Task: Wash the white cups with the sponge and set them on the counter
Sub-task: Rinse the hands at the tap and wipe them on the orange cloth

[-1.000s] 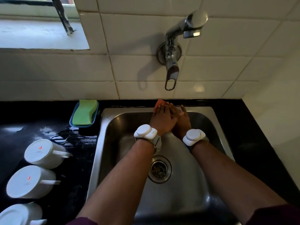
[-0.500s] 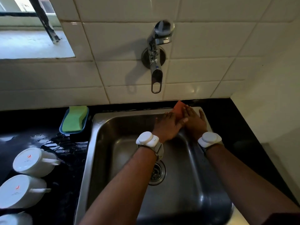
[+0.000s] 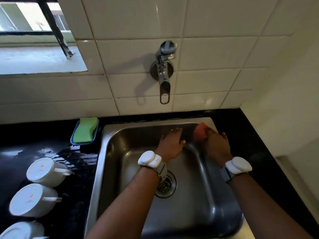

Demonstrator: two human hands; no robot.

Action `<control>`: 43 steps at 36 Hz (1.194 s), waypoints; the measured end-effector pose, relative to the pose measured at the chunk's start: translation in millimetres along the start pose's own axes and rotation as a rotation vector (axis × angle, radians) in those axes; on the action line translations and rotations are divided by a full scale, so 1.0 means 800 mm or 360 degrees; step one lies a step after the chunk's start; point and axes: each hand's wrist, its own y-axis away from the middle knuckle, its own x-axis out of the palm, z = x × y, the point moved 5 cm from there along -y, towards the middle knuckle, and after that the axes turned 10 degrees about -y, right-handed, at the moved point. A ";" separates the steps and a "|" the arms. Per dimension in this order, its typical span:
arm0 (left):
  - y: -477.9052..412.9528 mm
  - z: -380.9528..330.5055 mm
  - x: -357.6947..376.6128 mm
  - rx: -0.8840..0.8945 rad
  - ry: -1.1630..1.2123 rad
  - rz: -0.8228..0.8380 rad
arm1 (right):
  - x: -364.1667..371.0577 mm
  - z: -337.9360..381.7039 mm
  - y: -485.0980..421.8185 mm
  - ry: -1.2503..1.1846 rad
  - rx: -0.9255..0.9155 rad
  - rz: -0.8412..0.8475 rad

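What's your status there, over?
Left hand open, flat against sink back wall. Right hand grips orange sponge at back right corner. Three cups upside down on counter, left. No cup in hand.

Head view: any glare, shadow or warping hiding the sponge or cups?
Head view: window daylight from upper left leaves the sink basin dim, yet the orange sponge in the right hand reads clearly. Head view: glare streaks on the wet counter beside the upturned cups; the tap throws a soft shadow leftward; wide-angle bends the tile lines.
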 end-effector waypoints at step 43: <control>0.019 -0.063 -0.030 0.0002 0.0796 0.0125 | -0.072 0.043 0.034 -0.1110 -0.0308 0.0823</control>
